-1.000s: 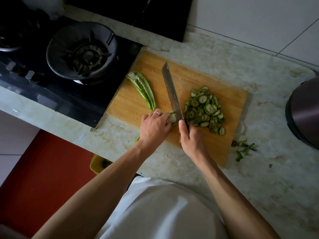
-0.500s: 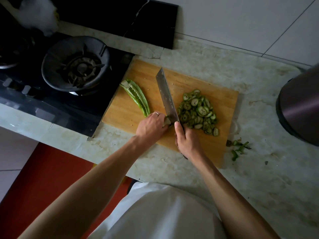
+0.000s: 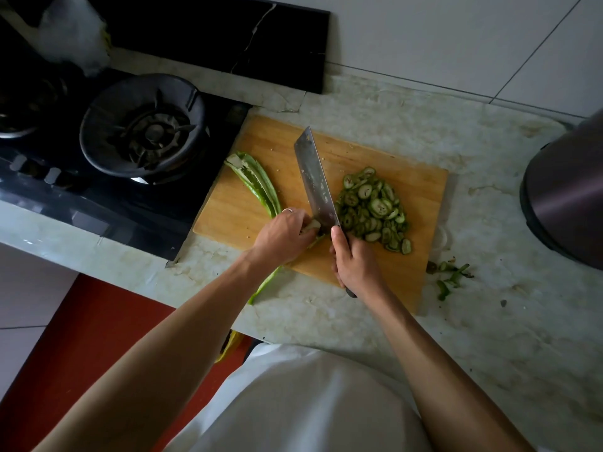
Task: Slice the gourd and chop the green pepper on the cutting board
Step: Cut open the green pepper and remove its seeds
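Gas burner (image 3: 143,127): at ten o'clock from the cutting board, on a black hob touching the board's left edge; no spare room that way.

Green pepper (image 3: 257,184): a split length at nine o'clock on the cutting board (image 3: 421,190), uncut. A second green strip (image 3: 265,287) runs under the left forearm and off the board's six o'clock edge onto the surface (image 3: 489,321); it cannot be told whether it joins the piece being cut.

Left hand (image 3: 282,236): grip curled down on a pale-ended green piece (image 3: 314,224), knuckles just beside the blade (a ring shows on one finger).

Cleaver (image 3: 316,181): tip toward twelve o'clock, flat face tilted toward the slices. Right hand (image 3: 354,261): grip clenched round the handle.

Gourd slices (image 3: 372,207): heaped at three o'clock of the blade, touching it.

Trimmings (image 3: 450,274): on the surface at four o'clock, off the board.

Dark pot (image 3: 567,203): well apart at three o'clock.

Step in hand, as judged: slicing looks done and the chopping under way. The next cut calls for the left fingertips to back away toward eight o'clock, feeding the piece. Open board lies at twelve o'clock and at five o'clock; the heap crowds the blade's right side and may want pushing aside.
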